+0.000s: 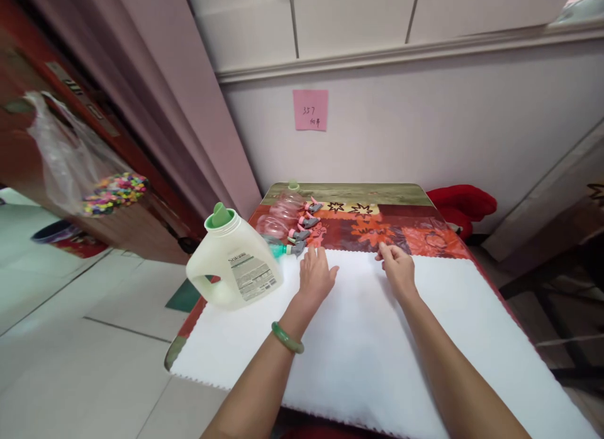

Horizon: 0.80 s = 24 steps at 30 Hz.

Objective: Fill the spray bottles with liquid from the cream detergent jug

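My left hand (317,274) rests on a white scallop-edged mat (358,338), fingers stretched forward and thumb apart, holding nothing. Just beyond its fingertips are the grey trigger heads (298,235) of several clear pink spray bottles (278,219), lying on their sides. A green spray bottle (278,249) lies nearest to this hand. To the left stands a large cream jug (252,256), uncapped, with something green (219,216) in its mouth. My right hand (400,270) is at the mat's far edge, fingers curled and closed together; whatever they may hold is hidden.
A patterned red-brown cover (391,231) shows on the table beyond the mat. A pink note (310,110) is stuck to the wall. At left, a plastic bag of colourful bits (116,192) hangs from the door. Something red (465,206) sits behind the table's right corner.
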Tool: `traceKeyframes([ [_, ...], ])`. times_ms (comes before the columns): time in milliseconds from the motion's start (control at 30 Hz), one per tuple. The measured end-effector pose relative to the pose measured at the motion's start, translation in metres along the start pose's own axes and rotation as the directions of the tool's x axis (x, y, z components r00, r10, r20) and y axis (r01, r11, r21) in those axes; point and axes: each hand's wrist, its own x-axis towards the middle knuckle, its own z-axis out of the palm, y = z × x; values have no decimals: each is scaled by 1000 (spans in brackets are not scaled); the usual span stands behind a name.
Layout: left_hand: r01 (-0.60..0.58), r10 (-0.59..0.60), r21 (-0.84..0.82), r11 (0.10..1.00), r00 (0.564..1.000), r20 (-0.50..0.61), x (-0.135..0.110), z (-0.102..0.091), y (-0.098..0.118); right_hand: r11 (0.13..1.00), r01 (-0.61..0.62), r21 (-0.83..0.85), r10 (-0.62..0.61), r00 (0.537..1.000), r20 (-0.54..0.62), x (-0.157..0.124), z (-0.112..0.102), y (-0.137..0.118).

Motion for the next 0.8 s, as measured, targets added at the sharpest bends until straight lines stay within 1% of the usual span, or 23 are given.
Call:
traceKeyframes([
  [67,5,3,147,989,999,-53,2,0,-12,998,-2,-60,-1,998,-58,-2,-3,18],
  [133,15,9,267,964,996,-89,9,-1,-20,998,6,-65,-10,998,-56,-3,-4,26],
  [233,48,-5,397,917,994,-109,22,-3,-28,999,17,-31,-17,1000,-11,-2,-3,28],
  [333,84,-36,475,876,993,-108,31,0,-36,1000,-4,-24,4,1000,0,0,-2,28],
  [467,95,-50,516,851,994,-101,35,7,-48,999,-2,-38,2,1000,12,2,-2,31],
  [567,70,-23,516,854,995,-97,36,9,-58,1000,2,-27,-1,1000,14,2,-2,32],
  [700,-20,72,484,875,993,-90,31,12,-64,1000,-15,-27,16,1000,19,3,-2,29],
  [800,-111,168,433,895,981,-96,20,15,-59,1000,-27,-13,27,999,19,3,-2,27],
])
